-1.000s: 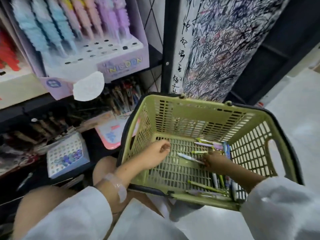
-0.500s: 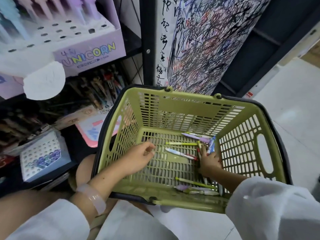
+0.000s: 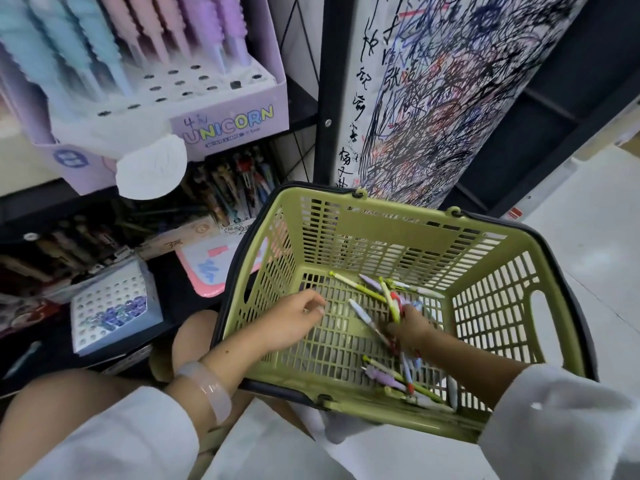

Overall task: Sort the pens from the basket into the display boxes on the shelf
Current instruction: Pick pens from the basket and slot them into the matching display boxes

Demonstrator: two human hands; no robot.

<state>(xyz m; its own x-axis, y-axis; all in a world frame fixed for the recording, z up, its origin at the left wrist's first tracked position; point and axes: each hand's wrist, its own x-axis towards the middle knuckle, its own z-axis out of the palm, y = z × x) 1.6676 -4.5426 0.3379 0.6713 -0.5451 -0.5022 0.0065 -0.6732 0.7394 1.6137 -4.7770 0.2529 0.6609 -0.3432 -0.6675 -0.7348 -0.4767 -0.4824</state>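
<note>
Reaching into the olive-green slotted plastic basket (image 3: 388,233), both hands work over its floor. The right hand (image 3: 410,329) sits near the basket's centre with its fingers curled around a small bundle of pens, a yellow-green pen (image 3: 389,299) and a red-tipped one sticking up out of its grip toward the basket's far wall. A white pen with a lilac band (image 3: 363,315) lies on the basket floor just beside that hand, its lower end running under the fingers. The left hand (image 3: 294,320) hovers over the basket's left half, fingers loosely bent and holding nothing, its tips a little apart from the white pen. More loose pens (image 3: 401,379) in green, lilac and white lie against the basket's near wall, and a few rest by its far right corner. Left of the basket, on the dark shelf, stands a lilac cardboard display box marked UNICORN (image 3: 228,126) with pastel pens, and below it a pale blue perforated box (image 3: 110,303).
</note>
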